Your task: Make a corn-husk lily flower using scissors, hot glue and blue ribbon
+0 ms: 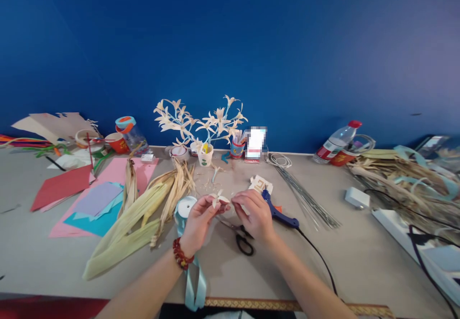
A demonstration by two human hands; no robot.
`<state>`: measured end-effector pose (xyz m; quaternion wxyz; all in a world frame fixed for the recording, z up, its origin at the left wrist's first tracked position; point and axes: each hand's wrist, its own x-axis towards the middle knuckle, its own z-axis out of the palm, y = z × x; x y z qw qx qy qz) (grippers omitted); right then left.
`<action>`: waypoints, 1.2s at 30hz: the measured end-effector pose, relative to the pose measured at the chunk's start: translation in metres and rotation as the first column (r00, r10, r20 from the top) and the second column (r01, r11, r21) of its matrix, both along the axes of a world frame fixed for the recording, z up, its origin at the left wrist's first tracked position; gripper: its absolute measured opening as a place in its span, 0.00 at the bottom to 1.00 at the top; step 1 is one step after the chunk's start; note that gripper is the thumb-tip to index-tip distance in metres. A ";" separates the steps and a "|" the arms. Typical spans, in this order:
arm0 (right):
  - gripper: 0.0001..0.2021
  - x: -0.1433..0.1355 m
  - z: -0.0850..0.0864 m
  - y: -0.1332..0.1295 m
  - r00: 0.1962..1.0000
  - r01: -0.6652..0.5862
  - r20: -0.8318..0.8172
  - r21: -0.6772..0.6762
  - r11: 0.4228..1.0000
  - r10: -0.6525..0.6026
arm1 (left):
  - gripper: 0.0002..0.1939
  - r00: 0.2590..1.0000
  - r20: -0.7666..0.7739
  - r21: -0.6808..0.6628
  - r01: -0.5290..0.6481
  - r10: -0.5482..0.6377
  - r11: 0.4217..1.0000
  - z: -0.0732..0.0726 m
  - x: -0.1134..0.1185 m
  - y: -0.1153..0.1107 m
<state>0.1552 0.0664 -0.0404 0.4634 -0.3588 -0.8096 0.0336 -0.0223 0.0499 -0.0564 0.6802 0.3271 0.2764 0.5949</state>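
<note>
Over the middle of the table my left hand [201, 216] pinches a small pale husk flower [219, 198] with pointed petals. My right hand [254, 213] is closed beside it, its thumb and fingertips at the tip of the right petal; what lies between them is too small to make out. Below the hands lie black-handled scissors [245, 246], the blades partly hidden. A blue glue gun [285, 217] rests just right of my right hand. Behind my left wrist stands a spool of light blue ribbon [186, 207], its loose end hanging over the table edge.
Dry corn husks [136, 233] and coloured paper [98, 199] cover the left. A paper cup [205, 157] holds branches of husk flowers [215, 118] at the back. On the right are wires [307, 197], a plastic bottle [336, 144], a power strip [402, 235] and a black cord [319, 256].
</note>
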 end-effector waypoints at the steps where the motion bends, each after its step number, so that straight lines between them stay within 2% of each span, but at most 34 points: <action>1: 0.09 -0.001 0.000 0.000 1.000 -0.001 -0.002 -0.003 1.000 0.001 | 0.06 1.000 0.013 0.003 0.021 -0.021 1.000 0.001 0.000 0.000; 5: 0.10 -0.003 0.004 -0.004 1.000 -0.008 -0.003 -0.017 1.000 0.008 | 0.05 0.999 0.003 0.061 0.047 -0.047 0.997 0.002 0.000 -0.002; 8: 0.12 0.005 0.012 -0.006 0.996 -0.005 0.084 -0.048 0.999 0.009 | 0.04 0.999 -0.031 0.098 0.027 -0.024 0.995 0.000 -0.001 -0.002; 10: 0.14 0.023 0.016 -0.009 0.984 0.071 0.171 -0.081 0.994 -0.056 | 0.04 0.998 -0.061 0.111 -0.005 0.012 0.994 -0.001 -0.003 -0.002; 11: 0.14 0.036 0.017 -0.011 0.974 0.146 0.190 -0.098 0.984 -0.126 | 0.04 0.997 -0.078 0.114 -0.020 0.029 0.993 -0.002 -0.003 -0.002; 13: 0.15 0.067 0.014 -0.017 0.937 0.310 0.233 -0.213 0.927 -0.260 | 0.04 0.993 -0.108 0.114 -0.037 0.050 0.993 -0.002 -0.004 -0.002; 15: 0.17 0.097 0.006 -0.024 0.893 0.422 0.324 -0.354 0.835 -0.314 | 0.04 0.991 -0.126 0.101 -0.033 0.045 0.994 -0.003 -0.003 -0.003; 16: 0.19 0.108 0.001 -0.027 0.872 0.448 0.386 -0.387 0.806 -0.300 | 0.04 0.991 -0.129 0.091 -0.029 0.040 0.995 -0.003 -0.002 -0.003; 18: 0.22 0.122 -0.010 -0.033 0.824 0.486 0.502 -0.385 0.785 -0.264 | 0.05 0.991 -0.132 0.073 -0.022 0.032 0.997 -0.005 -0.001 -0.003; 21: 0.25 0.121 -0.020 -0.035 0.755 0.524 0.613 -0.350 0.777 -0.233 | 0.06 0.988 -0.149 0.063 -0.023 0.032 0.998 -0.008 0.000 -0.003; 26: 0.27 0.113 -0.014 -0.023 0.727 0.539 0.667 -0.404 0.740 -0.165 | 0.07 0.980 -0.185 0.066 -0.067 0.079 0.996 -0.013 -0.002 0.002; 29: 0.24 0.122 -0.006 -0.013 0.793 0.498 0.595 -0.510 0.702 -0.130 | 0.08 0.978 -0.186 0.051 -0.086 0.094 0.995 -0.013 -0.002 0.004; 32: 0.20 0.134 -0.003 -0.002 0.927 0.338 0.358 -0.661 0.670 -0.114 | 0.08 0.978 -0.189 0.040 -0.086 0.091 0.996 -0.011 -0.002 0.004; 33: 0.18 0.138 -0.003 0.001 0.961 0.269 0.247 -0.738 0.619 -0.124 | 0.07 0.978 -0.189 0.041 -0.083 0.089 0.996 -0.010 -0.001 0.003; 34: 0.17 0.141 -0.004 0.004 0.979 0.193 0.127 -0.818 0.542 -0.158 | 0.07 0.979 -0.187 0.043 -0.080 0.087 0.996 -0.010 -0.001 0.003; 36: 0.17 0.145 -0.006 0.009 0.950 0.013 -0.104 -0.929 0.370 -0.293 | 0.06 0.981 -0.177 0.045 -0.078 0.085 0.996 -0.009 -0.001 0.003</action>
